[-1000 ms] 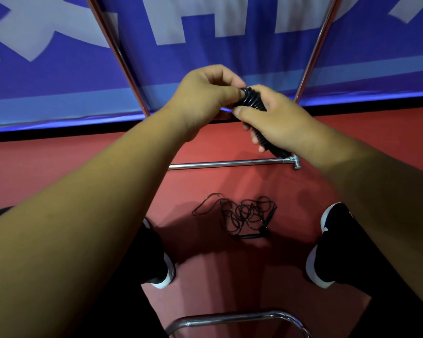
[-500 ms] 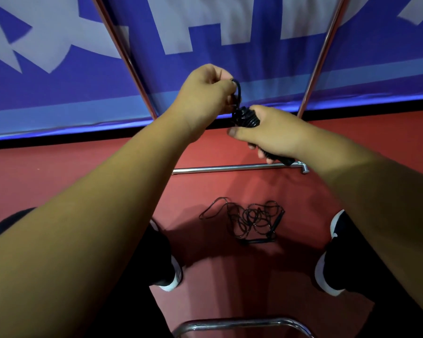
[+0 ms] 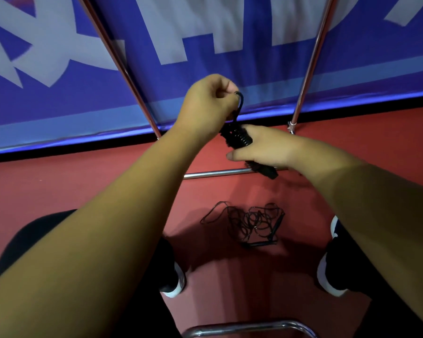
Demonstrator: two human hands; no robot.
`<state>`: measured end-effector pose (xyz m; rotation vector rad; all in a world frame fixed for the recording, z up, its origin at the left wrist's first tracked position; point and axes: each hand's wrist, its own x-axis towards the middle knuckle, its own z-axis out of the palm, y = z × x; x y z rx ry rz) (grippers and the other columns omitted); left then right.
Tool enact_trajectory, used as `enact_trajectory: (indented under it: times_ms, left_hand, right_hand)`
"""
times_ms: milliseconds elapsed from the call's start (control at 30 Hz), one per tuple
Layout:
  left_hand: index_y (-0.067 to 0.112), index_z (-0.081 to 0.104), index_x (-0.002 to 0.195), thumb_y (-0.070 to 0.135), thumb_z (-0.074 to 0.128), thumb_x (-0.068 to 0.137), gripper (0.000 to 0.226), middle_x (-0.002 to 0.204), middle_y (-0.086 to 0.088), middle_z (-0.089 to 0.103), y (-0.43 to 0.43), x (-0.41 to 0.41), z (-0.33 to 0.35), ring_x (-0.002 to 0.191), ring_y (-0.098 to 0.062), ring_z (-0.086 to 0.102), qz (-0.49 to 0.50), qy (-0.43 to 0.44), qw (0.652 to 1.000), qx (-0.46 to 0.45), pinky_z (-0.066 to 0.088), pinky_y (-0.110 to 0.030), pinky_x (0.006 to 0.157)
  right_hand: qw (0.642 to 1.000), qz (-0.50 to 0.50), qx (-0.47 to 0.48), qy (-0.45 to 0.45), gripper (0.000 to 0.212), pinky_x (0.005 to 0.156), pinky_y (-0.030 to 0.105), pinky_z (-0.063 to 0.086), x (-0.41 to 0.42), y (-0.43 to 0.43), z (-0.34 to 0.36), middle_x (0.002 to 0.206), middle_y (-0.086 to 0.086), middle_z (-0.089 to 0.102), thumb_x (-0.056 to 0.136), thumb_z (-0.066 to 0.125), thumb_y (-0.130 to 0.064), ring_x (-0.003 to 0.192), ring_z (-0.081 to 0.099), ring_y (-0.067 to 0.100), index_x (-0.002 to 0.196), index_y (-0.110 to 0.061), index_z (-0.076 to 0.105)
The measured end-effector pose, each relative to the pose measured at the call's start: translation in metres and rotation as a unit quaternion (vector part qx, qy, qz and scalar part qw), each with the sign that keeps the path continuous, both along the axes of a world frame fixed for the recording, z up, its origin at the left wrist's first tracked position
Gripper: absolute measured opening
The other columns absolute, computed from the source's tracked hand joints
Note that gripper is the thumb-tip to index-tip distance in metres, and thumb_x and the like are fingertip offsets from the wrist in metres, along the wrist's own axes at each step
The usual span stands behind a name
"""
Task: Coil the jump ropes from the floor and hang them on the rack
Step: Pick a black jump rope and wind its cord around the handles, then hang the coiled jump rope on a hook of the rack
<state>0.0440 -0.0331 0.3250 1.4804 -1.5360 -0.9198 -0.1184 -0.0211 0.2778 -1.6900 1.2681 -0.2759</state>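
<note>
Left hand (image 3: 206, 107), right hand (image 3: 269, 148) grip one coiled rope (image 3: 237, 137); one tangled rope (image 3: 253, 222) below.

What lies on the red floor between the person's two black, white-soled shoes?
In the head view, a loose, tangled black jump rope lies there, between the left black shoe and the right black shoe.

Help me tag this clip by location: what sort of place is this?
Probably a gym or sports hall: a red floor, a blue banner with big white lettering behind, a tangled black jump rope on the floor, and chrome rack tubing.
</note>
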Motion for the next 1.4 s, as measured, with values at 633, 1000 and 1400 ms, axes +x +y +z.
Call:
enact_trajectory:
  times_ms: [633, 1000, 1400]
  left_hand:
    - [0.015, 0.069, 0.095, 0.014, 0.069, 0.093, 0.003, 0.084, -0.001, 0.074, 0.062, 0.02, 0.104, 0.079, -0.019, 0.075, 0.045, -0.003, 0.998, -0.055, 0.065, -0.039, 0.076]
    - [0.014, 0.066, 0.097, 0.027, 0.069, 0.097, 0.013, 0.076, 0.006, 0.066, 0.084, 0.013, 0.232, 0.053, 0.002, 0.056, 0.034, -0.037, 0.989, -0.142, 0.045, -0.019, 0.054]
    - [0.019, 0.076, 0.091, 0.017, 0.07, 0.09, 0.006, 0.083, 0.001, 0.076, 0.032, -0.062, 0.303, 0.081, -0.02, 0.073, -0.002, -0.059, 0.981, -0.183, 0.061, -0.04, 0.079]
  right_hand:
    - [0.978, -0.101, -0.091, -0.156, 0.004, 0.079, 0.038, 0.065, 0.006, 0.029, 0.155, 0.076, -0.005, 0.077, 0.099, 0.07, -0.009, 0.09, 0.081, 0.021, 0.101, -0.009, 0.074]
    - [0.951, -0.141, -0.205, -0.185, 0.004, 0.061, 0.029, 0.058, 0.003, 0.056, 0.282, 0.087, 0.005, 0.081, 0.099, 0.067, -0.011, 0.077, 0.079, 0.021, 0.102, -0.009, 0.069]
    - [0.911, -0.209, -0.33, -0.128, 0.006, 0.079, 0.047, 0.067, -0.062, 0.03, 0.355, 0.083, 0.005, 0.079, 0.092, 0.069, -0.017, 0.085, 0.079, 0.028, 0.089, -0.02, 0.074]
